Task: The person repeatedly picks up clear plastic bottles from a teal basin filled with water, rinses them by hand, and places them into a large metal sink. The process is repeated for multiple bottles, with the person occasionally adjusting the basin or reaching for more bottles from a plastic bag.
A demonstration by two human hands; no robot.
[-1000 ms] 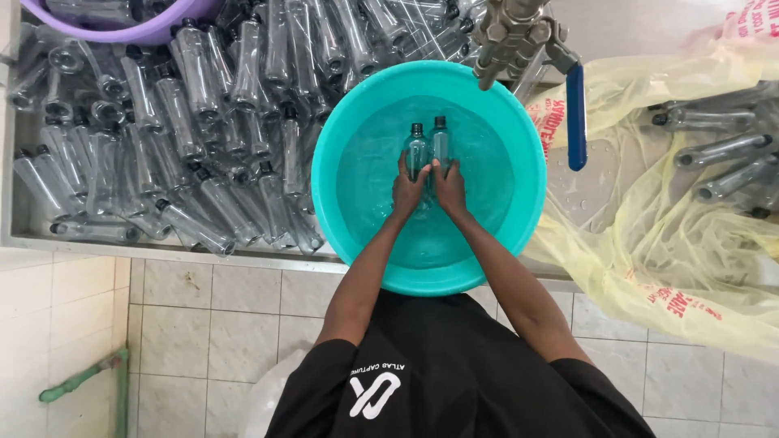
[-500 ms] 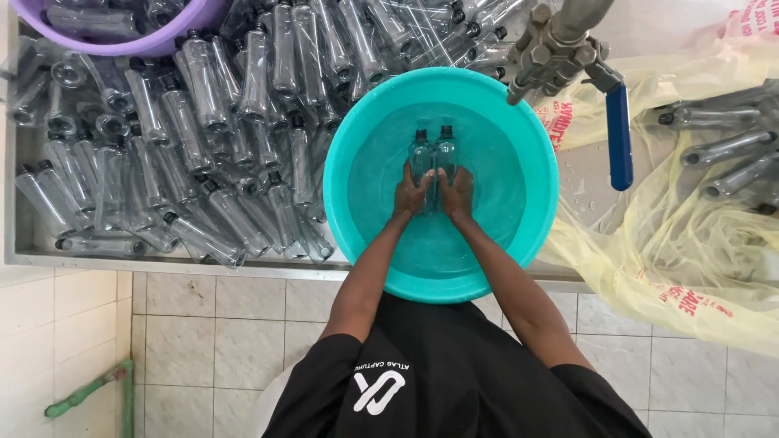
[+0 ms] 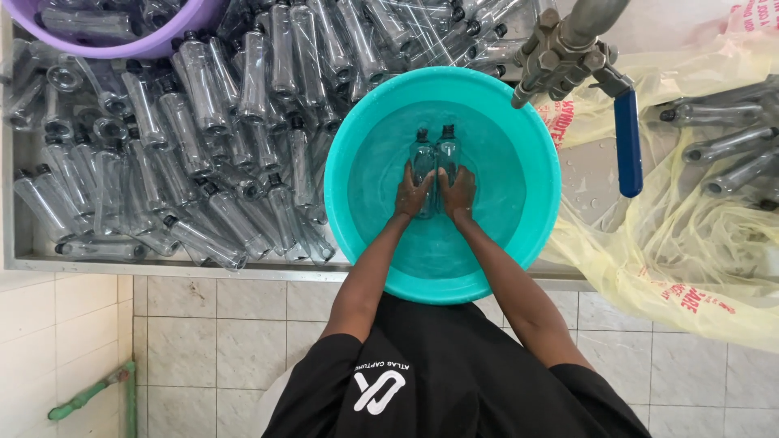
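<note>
A teal plastic basin (image 3: 535,138) holds water and stands on a steel counter. Inside it two clear plastic bottles lie side by side, necks pointing away from me. My left hand (image 3: 412,195) grips the left bottle (image 3: 422,156) around its lower body. My right hand (image 3: 459,195) grips the right bottle (image 3: 446,152) the same way. Both hands and bottles are under the water, near the basin's middle, thumbs almost touching.
A big heap of clear empty bottles (image 3: 203,138) fills the steel tray left of the basin. A purple basin (image 3: 122,40) with bottles sits far left. A metal tap with a blue lever (image 3: 626,142) hangs above the basin's right rim. Yellow plastic bags (image 3: 698,235) with bottles lie right.
The view has drifted slightly, so the basin sits a little further right in the picture. My hands still hold the two bottles together under the water.
</note>
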